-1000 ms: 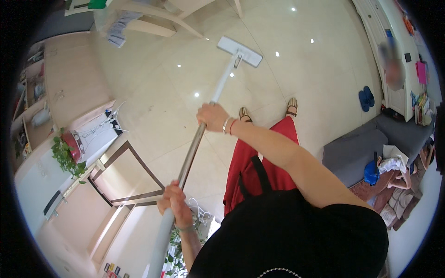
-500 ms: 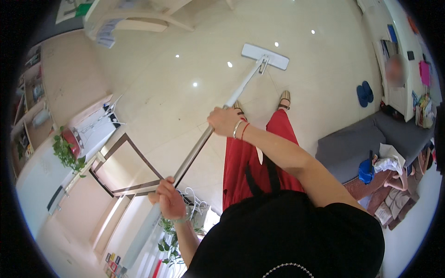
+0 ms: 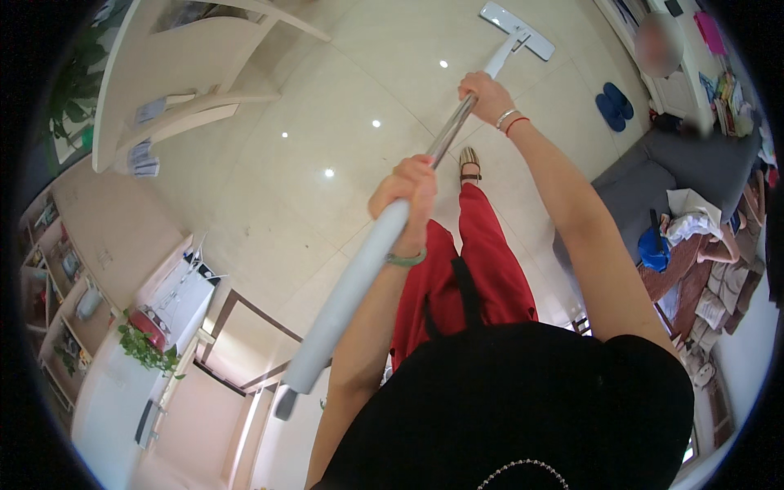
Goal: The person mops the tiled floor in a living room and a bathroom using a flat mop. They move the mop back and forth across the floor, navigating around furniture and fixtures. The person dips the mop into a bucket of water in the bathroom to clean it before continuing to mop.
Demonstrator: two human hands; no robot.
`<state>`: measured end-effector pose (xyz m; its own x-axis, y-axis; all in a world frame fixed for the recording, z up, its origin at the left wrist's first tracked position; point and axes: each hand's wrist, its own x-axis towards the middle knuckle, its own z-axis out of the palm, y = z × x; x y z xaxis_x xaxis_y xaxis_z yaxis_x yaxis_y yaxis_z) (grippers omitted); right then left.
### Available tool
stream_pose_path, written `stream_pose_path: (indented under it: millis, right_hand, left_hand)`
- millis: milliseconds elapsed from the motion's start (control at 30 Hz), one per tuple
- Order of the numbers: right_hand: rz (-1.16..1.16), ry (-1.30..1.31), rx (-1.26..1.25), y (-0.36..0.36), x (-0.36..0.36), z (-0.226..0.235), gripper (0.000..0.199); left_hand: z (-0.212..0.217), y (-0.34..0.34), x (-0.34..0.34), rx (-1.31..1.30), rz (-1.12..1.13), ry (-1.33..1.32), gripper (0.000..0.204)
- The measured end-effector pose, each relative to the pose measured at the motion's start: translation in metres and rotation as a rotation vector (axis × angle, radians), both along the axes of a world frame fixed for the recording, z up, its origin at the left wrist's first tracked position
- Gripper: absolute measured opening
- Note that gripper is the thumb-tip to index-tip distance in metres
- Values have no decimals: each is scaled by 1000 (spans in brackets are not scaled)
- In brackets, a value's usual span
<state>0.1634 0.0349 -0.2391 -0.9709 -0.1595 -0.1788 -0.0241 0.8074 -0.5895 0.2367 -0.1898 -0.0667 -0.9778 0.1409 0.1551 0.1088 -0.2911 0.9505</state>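
Head: floor between mop and cabinet

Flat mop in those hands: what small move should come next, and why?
Probably ease the flat mop back toward the body: its white head lies well forward on the tiled floor, and the right hand grips ahead of the left hand on a nearly straight arm.

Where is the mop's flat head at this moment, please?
In the head view, the mop's flat head is near the top edge, right of centre, beyond the right hand and up-left of the blue slippers.
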Motion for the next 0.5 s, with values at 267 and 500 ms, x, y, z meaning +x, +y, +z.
stream_pose_path:
  millis: [267,500]
  right_hand:
    - [-63,90,-108,-39,81,2,11]
    - [-114,109,-197,-191,156,36,15]
  left_hand:
    - [24,-49,50,-65,-172,10,16]
    - [85,-186,110,-242,-170,-147,17]
